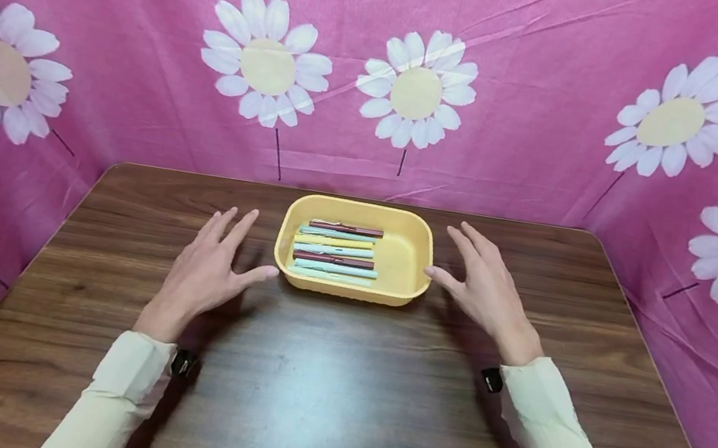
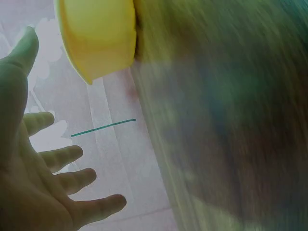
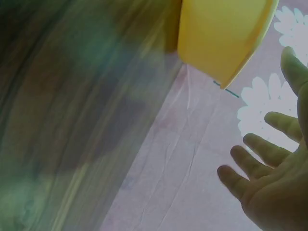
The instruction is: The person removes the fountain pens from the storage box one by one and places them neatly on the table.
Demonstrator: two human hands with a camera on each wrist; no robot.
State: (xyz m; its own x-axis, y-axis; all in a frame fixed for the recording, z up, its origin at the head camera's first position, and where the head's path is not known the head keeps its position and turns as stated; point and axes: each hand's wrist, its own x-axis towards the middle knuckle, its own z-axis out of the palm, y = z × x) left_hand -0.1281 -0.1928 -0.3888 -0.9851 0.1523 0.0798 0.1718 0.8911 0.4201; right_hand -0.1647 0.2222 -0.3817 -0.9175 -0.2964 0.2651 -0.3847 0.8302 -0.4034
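Flanking a rounded yellow plastic tray (image 1: 406,259), ungripped but already holding slim brown and pastel pens (image 1: 335,250), the left hand (image 1: 201,274) and right hand (image 1: 488,290) spread empty.

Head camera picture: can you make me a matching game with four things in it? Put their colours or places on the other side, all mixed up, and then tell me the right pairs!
Things:
1. tray
2. pens
3. table
4. cloth

Colours and places:
A. brown, with a wood-grain look
B. pink, with big white flowers
C. yellow, between the left hand and the right hand
D. lying side by side inside something

Right pairs:
1-C
2-D
3-A
4-B
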